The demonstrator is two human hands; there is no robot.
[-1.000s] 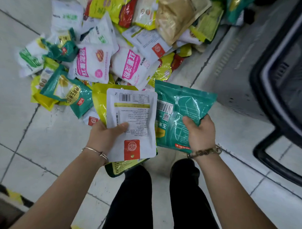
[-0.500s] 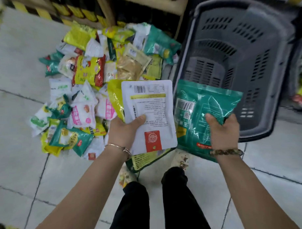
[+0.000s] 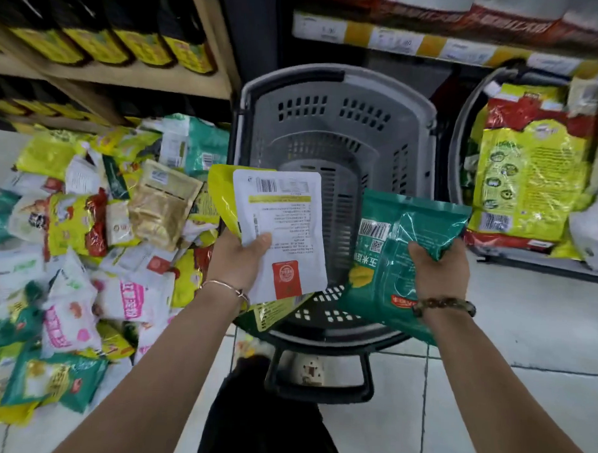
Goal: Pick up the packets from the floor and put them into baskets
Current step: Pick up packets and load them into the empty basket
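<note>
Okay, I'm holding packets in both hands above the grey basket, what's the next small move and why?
Probably lower both hands slightly and let go. The left hand grips the white packet with a yellow packet behind it, the right hand grips the green packet, and all hang over the grey basket, whose visible inside looks bare, so they should drop straight in.

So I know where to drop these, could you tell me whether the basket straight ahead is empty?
Empty as far as visible: the grey basket shows bare slotted walls and floor; held packets hide part.
</note>
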